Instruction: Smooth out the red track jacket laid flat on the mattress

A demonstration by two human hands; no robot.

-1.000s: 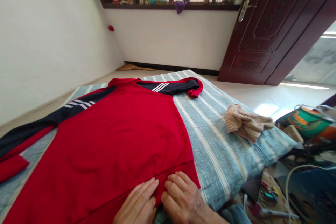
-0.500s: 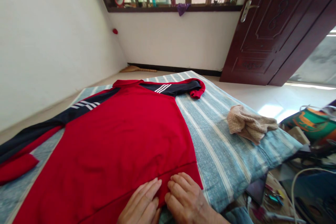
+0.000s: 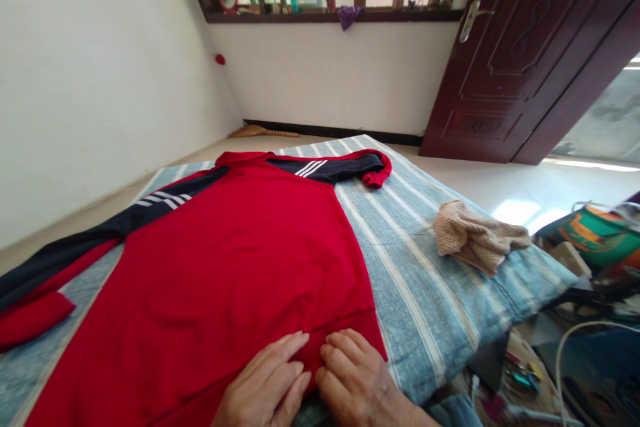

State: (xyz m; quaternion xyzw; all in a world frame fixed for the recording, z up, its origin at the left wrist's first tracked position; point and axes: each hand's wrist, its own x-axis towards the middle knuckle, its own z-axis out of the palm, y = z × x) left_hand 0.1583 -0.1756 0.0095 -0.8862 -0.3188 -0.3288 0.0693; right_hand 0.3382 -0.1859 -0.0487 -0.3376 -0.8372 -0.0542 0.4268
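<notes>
While the red knit sweatshirt with navy striped sleeves (image 3: 240,267) lies flat on the blue-striped mattress (image 3: 425,293), left hand (image 3: 265,383) and right hand (image 3: 357,380) — fingers extended, grasping nothing — press its hem, apparently smoothing; next, an even outward sweep seems required.

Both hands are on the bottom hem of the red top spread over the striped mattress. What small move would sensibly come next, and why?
Probably sliding the left hand leftward along the hem of the red top while the right hand pins it. Both hands rest together on the hem near its right corner, and the cloth to their left shows soft ripples, while the body lies spread on the striped mattress.
</notes>
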